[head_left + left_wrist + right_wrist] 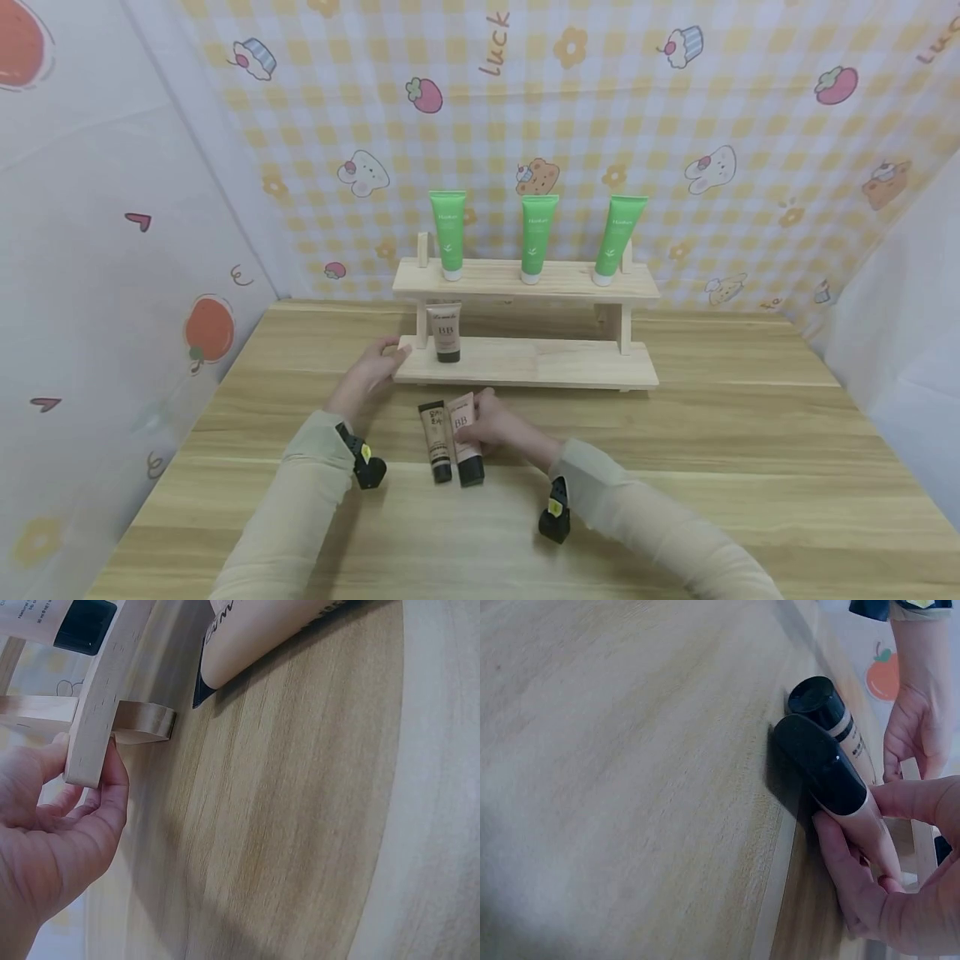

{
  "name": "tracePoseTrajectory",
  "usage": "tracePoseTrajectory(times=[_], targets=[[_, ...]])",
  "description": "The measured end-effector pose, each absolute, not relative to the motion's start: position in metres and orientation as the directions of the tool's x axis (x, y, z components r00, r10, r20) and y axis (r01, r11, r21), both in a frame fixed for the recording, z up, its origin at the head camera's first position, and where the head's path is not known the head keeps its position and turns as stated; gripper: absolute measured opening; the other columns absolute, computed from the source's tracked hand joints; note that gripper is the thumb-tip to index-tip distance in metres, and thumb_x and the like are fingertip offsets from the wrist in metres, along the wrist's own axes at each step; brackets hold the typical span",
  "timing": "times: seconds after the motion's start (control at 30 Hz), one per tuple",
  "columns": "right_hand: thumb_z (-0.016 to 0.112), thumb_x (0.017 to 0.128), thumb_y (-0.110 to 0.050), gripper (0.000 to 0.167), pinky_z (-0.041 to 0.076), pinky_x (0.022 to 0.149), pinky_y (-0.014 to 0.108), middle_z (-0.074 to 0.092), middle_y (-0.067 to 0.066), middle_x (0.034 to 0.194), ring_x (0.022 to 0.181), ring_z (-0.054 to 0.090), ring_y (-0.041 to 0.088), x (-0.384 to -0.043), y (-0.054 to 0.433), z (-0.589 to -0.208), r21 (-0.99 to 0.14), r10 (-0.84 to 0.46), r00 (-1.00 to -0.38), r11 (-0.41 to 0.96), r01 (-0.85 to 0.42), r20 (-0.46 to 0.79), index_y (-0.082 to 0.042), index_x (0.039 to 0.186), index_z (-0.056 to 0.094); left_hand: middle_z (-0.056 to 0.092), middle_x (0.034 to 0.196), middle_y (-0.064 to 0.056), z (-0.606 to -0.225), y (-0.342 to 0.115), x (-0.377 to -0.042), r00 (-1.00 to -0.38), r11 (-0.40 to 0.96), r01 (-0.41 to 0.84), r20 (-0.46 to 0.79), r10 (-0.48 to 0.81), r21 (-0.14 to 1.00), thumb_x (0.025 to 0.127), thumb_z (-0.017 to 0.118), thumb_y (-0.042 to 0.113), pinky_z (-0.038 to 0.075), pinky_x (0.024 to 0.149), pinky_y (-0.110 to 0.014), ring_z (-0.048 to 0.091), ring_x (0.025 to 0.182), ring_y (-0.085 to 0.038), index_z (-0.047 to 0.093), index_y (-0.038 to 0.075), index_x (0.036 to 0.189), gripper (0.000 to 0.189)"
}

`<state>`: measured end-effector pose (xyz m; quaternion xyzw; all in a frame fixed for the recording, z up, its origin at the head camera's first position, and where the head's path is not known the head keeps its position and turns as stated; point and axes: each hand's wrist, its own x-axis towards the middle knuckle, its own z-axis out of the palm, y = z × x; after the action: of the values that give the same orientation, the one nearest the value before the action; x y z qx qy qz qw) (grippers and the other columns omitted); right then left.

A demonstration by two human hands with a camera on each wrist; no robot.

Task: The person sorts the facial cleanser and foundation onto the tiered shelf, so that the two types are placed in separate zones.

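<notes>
My left hand (372,367) pinches the left end of the lower shelf board (96,727) of a small two-tier wooden rack, thumb on top and fingers beneath. With thumb and fingers, my right hand (498,419) grips a pink BB cream tube (466,433) that has a black cap (829,766). A slimmer beige tube (435,437), black at both ends, lies right beside it on the table. Another BB cream tube (447,332) stands cap-down on the left part of the lower shelf, near my left hand.
Three green tubes (536,237) stand spaced along the upper shelf (495,279) of the rack. A patterned cloth (480,125) hangs behind the wood-grain table (735,467), and white cloth walls flank both sides.
</notes>
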<state>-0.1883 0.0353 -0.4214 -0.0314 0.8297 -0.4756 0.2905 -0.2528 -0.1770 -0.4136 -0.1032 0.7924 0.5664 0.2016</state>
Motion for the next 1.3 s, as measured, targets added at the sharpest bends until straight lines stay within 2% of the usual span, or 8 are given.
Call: tracePoseTrajectory(times=[0.27,0.5,0.7,1.07,1.3], targets=[[0.07,0.076,-0.004,0.052,0.057,0.056,0.031,0.061,0.019,0.094,0.071,0.065,0.024,-0.191,0.04,-0.423,-0.793,-0.324,-0.809,0.55,0.261,-0.491,0.007,0.119,0.042,0.017,0.147,-0.028,-0.416,-0.177,-0.254,-0.895,0.343,-0.397,-0.442,0.061,0.851,0.098,0.039,0.028,0.031,0.109,-0.046,0.035,0.13,-0.038,0.012,0.005,0.145,0.06],[0.069,0.077,-0.007,0.046,0.057,0.062,0.03,0.064,0.016,0.091,0.071,0.065,0.02,-0.196,0.052,-0.423,-0.8,-0.355,-0.784,0.531,0.279,-0.509,0.008,0.117,0.051,0.023,0.145,-0.029,-0.415,-0.176,-0.254,-0.899,0.32,-0.391,-0.433,0.068,0.863,0.098,0.039,0.025,0.034,0.108,-0.044,0.039,0.128,-0.038,0.011,0.002,0.145,0.06],[0.07,0.077,-0.009,0.043,0.057,0.068,0.032,0.063,0.016,0.095,0.075,0.065,0.019,-0.199,0.066,-0.413,-0.82,-0.376,-0.788,0.507,0.265,-0.487,0.006,0.113,0.053,0.024,0.144,-0.029,-0.414,-0.177,-0.255,-0.897,0.31,-0.397,-0.436,0.067,0.864,0.097,0.041,0.023,0.036,0.107,-0.043,0.038,0.128,-0.039,0.012,0.001,0.145,0.06],[0.072,0.076,-0.015,0.047,0.053,0.076,0.031,0.062,0.012,0.103,0.085,0.062,0.02,-0.207,0.084,-0.398,-0.848,-0.408,-0.808,0.491,0.198,-0.425,-0.004,0.118,0.054,0.027,0.143,-0.028,-0.417,-0.176,-0.257,-0.893,0.281,-0.409,-0.444,0.07,0.868,0.098,0.041,0.022,0.036,0.107,-0.041,0.039,0.128,-0.037,0.011,0.002,0.145,0.059],[0.069,0.078,-0.008,0.041,0.055,0.074,0.033,0.062,0.017,0.104,0.084,0.062,0.018,-0.213,0.096,-0.39,-0.899,-0.42,-0.838,0.405,0.169,-0.347,0.0,0.114,0.052,0.028,0.143,-0.027,-0.417,-0.176,-0.257,-0.895,0.282,-0.408,-0.442,0.066,0.868,0.098,0.04,0.022,0.035,0.107,-0.04,0.038,0.128,-0.037,0.011,0.002,0.145,0.059]])
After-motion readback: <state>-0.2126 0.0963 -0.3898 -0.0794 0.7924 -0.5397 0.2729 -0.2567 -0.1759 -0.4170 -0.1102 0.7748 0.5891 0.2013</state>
